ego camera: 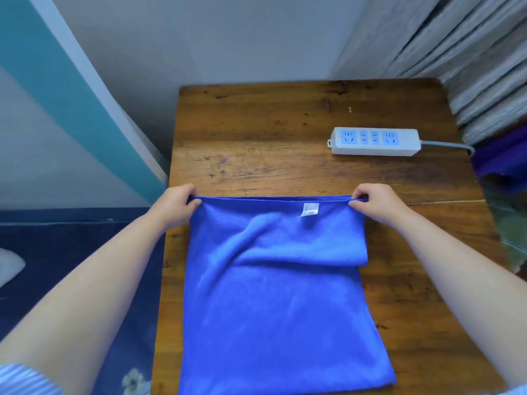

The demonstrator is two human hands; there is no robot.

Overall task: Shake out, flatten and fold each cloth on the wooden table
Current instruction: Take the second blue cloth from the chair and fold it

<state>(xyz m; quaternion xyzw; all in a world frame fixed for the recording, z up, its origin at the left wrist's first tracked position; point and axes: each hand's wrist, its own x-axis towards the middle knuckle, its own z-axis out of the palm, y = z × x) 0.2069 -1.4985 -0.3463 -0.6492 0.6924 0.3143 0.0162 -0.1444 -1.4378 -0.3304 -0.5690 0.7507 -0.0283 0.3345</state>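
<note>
A blue microfibre cloth [279,303] lies lengthwise on the wooden table [256,143], its near end reaching the table's front edge. My left hand [176,203] pinches the cloth's far left corner, and my right hand [376,202] pinches the far right corner. The edge between them is pulled taut. A white label [310,209] shows just under that edge. Below the label a loose fold bulges across the cloth, ending in a doubled flap at the right side.
A white power strip [373,141] with blue sockets lies at the table's back right, its grey cable running off right. Stacked grey fabric [470,67] and a purple cloth [502,155] sit beyond the right edge. Dark blue bedding [71,266] is left of the table.
</note>
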